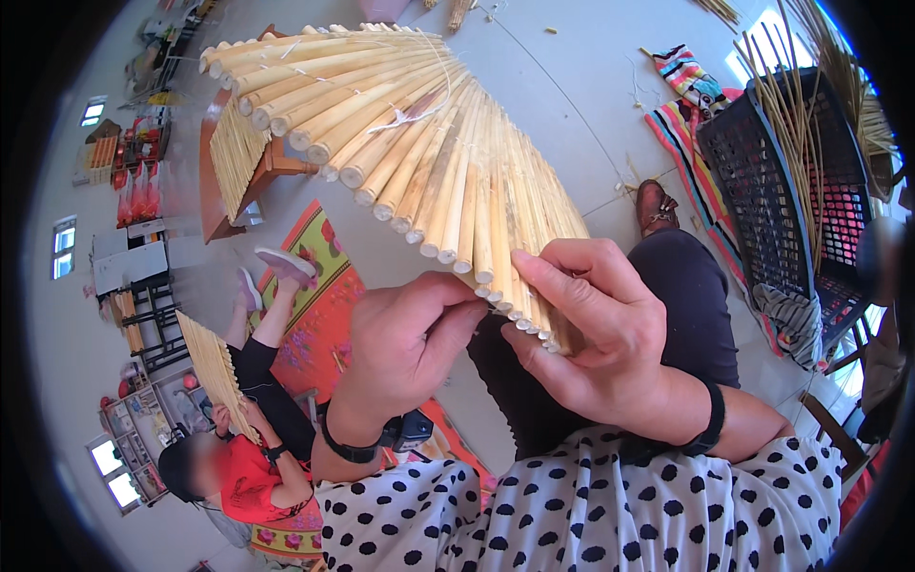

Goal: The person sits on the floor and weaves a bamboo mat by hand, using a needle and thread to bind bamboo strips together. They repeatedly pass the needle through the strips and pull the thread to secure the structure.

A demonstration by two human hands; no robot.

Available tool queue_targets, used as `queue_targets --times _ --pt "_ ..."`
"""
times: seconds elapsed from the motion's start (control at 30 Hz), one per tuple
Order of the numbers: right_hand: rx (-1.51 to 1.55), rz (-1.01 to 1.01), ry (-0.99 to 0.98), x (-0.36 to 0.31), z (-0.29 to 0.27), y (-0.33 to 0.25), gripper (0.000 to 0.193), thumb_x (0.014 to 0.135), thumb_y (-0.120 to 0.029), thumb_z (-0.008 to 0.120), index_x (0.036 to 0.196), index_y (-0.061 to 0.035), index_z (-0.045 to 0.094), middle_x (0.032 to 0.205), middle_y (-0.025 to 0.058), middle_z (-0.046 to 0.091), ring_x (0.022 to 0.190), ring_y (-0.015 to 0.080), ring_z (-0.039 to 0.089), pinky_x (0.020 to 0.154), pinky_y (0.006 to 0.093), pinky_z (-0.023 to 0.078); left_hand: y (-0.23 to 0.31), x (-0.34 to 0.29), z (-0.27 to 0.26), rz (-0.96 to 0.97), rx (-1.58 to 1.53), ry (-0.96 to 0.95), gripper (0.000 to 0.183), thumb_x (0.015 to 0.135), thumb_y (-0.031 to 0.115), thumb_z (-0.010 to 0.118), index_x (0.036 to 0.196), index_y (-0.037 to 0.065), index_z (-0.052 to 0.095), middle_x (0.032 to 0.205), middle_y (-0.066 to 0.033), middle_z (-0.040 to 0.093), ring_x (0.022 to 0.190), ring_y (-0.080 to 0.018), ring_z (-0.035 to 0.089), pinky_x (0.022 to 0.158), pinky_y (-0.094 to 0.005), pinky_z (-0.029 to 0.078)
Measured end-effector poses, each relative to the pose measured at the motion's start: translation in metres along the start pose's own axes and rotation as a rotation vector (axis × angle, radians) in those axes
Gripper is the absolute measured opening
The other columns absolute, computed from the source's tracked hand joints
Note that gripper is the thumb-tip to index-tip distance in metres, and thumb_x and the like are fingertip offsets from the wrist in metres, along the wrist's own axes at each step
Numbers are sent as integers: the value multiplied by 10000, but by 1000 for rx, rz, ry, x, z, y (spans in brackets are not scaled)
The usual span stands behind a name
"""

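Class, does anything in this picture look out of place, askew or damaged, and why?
Nothing looks clearly damaged. Loose white thread straggles untidily across the mat of pale stalks. A small scrap lies stray on the floor, and the striped cloth beside the dark basket looks rumpled rather than spread smooth.

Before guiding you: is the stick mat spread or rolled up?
Spread: the stick mat fans out in a curving sheet, sticks side by side.
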State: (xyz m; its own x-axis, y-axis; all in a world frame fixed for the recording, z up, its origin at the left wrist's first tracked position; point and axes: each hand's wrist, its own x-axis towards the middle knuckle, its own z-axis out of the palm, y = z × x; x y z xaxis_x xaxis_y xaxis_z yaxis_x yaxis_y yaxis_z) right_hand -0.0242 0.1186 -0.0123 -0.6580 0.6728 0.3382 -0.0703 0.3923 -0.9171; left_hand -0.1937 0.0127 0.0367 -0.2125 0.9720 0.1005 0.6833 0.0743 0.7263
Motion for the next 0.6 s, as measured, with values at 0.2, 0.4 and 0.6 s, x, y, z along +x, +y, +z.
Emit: queue_targets --times 0.2,0.4,0.6 --pt "-33 -62 4 0 1 -1 539 668 -2 819 1191 36 691 1037 144 614 819 216 660 701 280 537 -4 0 1 170 119 19 173 793 -63 708 937 16 655 712 -109 640 574 -275 632 527 -347 481" --pt "-116 -61 27 1 -5 3 539 675 -18 829 1192 38 685 1032 160 625 818 230 658 697 290 537 -16 -4 4 158 127 7 160 804 -67 692 943 8 662 683 -100 629 553 -251 619 509 -326 464" --pt "-130 -53 45 1 -12 0 541 688 -5 817 1207 43 671 1063 163 620 802 222 625 690 278 514 -36 -38 -10 74 144 140 162 817 -61 687 964 5 673 682 -96 644 529 -204 603 492 -296 447"
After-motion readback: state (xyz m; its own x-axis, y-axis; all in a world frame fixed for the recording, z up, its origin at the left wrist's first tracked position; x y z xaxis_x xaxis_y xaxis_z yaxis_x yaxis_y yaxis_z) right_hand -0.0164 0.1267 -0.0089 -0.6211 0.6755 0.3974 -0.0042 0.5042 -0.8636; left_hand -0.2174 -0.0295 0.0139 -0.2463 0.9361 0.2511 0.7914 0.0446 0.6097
